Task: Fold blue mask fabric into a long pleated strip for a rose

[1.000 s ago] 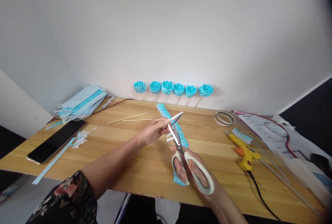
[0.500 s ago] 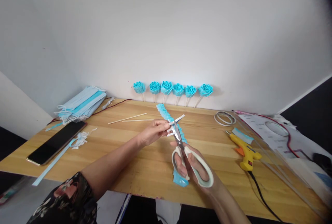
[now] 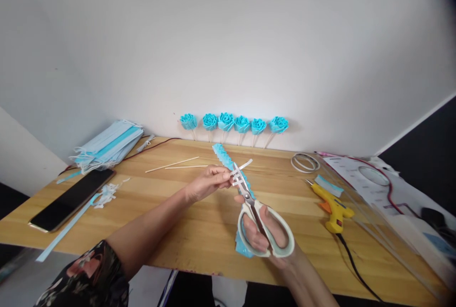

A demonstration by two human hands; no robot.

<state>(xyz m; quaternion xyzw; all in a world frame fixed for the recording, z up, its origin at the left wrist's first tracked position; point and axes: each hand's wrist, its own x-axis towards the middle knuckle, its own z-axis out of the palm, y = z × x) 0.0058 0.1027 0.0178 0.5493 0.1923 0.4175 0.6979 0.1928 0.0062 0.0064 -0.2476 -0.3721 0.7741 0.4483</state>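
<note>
white-handled, long-bladed scissors: smooth plastic, metal | brown wooden tabletop: smooth | black rectangular phone: glossy | yellow pistol-shaped glue gun: plastic

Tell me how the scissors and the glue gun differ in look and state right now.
The scissors have off-white handles; the glue gun has a yellow body. The scissors are held in the right grip; the glue gun lies on the table. The glue gun trails a black cord; the scissors have none. Both taper to narrow tips.
</note>
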